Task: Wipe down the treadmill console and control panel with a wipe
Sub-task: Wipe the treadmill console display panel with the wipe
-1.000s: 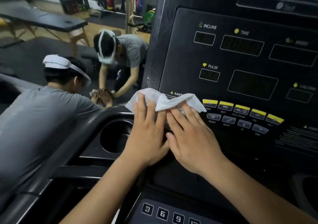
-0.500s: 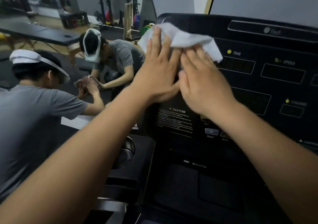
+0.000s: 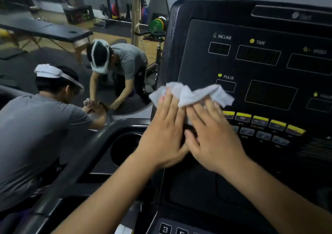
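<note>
The black treadmill console (image 3: pixel 255 68) fills the right half of the head view, with dark display windows and a row of yellow and grey buttons (image 3: pixel 260 124). A crumpled white wipe (image 3: pixel 192 92) lies against the panel's lower left, just under the PULSE window. My left hand (image 3: pixel 163 135) and my right hand (image 3: pixel 210 136) lie side by side, fingers straight, pressing the wipe flat against the panel. The wipe's lower part is hidden under my fingers.
A round cup holder (image 3: pixel 125 147) sits in the tray left of the console, beside a grey handrail (image 3: pixel 71 176). A number keypad (image 3: pixel 172 229) shows at the bottom. Two people (image 3: pixel 36 126) bend over equipment at left, with a massage table (image 3: pixel 53 30) behind.
Both hands slid the wipe from the console's lower left up to its top left corner, then back down to just under the PULSE window.
</note>
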Available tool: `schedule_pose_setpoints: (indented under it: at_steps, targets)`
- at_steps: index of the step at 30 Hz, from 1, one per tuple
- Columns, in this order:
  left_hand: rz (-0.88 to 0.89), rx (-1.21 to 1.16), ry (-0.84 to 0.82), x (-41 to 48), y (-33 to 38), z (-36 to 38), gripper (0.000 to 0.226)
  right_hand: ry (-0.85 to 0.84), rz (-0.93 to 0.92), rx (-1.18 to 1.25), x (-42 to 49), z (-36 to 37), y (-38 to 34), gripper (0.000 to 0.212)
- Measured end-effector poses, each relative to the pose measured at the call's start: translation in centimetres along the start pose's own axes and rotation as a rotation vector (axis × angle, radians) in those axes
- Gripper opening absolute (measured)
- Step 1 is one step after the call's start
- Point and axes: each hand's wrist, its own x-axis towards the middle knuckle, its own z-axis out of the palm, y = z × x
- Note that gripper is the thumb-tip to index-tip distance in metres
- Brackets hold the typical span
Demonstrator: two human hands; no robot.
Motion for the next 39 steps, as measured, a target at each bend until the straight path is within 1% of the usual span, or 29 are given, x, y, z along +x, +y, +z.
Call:
schedule_pose_setpoints:
  at_steps: [4, 7, 9, 11, 15, 18, 22, 24, 25, 27, 29, 31, 34, 37, 39]
  targets:
    - [0.001, -0.021, -0.063, -4.5, 1.9, 2.0, 0.082, -0.099, -0.031, 0.052, -4.8, 2.0, -0.9, 0.061]
    - [-0.01, 0.006, -0.141, -5.3, 2.6, 2.2, 0.087, -0.108, -0.033, 0.088, -6.5, 2.2, -0.9, 0.06]
    - [0.004, 0.086, -0.183, -4.9, 2.6, 2.4, 0.083, -0.093, -0.025, 0.08, -6.3, 2.1, -0.7, 0.059]
    - [0.016, 0.11, -0.157, -3.9, 2.1, 2.3, 0.081, -0.069, -0.016, 0.07, -5.3, 2.1, -0.5, 0.058]
    - [0.0, 0.118, -0.031, -0.6, 0.5, 1.0, 0.078, 0.008, 0.019, 0.06, -1.9, 0.8, -0.2, 0.056]
    - [-0.049, 0.052, -0.059, 0.0, 0.5, 0.0, 0.078, 0.016, 0.051, 0.091, -1.1, 0.1, -0.4, 0.057]
    - [0.005, -0.06, -0.161, -4.3, 3.2, 1.1, 0.081, -0.04, 0.062, 0.146, -5.6, 1.5, -1.3, 0.054]
    - [-0.035, -0.14, -0.172, -5.8, 4.9, 1.4, 0.081, -0.015, 0.089, 0.154, -7.7, 2.0, -1.0, 0.049]
    - [-0.039, -0.127, -0.166, -5.8, 5.5, 1.5, 0.079, 0.026, 0.105, 0.161, -8.2, 1.9, -0.6, 0.044]
    - [-0.002, -0.049, -0.178, -5.0, 6.6, 1.5, 0.077, 0.105, 0.15, 0.155, -9.0, 1.5, 0.4, 0.032]
    - [0.052, -0.039, -0.222, -3.8, 7.8, 1.6, 0.076, 0.132, 0.202, 0.123, -10.1, 1.0, 1.7, 0.025]
    - [0.127, -0.028, -0.24, -2.9, 9.3, 2.3, 0.079, 0.149, 0.257, 0.087, -11.6, 0.6, 3.1, 0.024]
    - [0.216, 0.024, -0.237, -2.4, 11.3, 3.1, 0.086, 0.15, 0.364, 0.04, -13.6, 0.0, 4.7, 0.03]
    - [0.22, 0.075, -0.226, -2.5, 11.8, 3.5, 0.085, 0.114, 0.409, 0.015, -13.8, -0.2, 4.5, 0.034]
    - [0.173, 0.056, -0.215, -2.7, 11.0, 3.2, 0.082, 0.089, 0.42, 0.015, -13.1, -0.2, 3.3, 0.036]
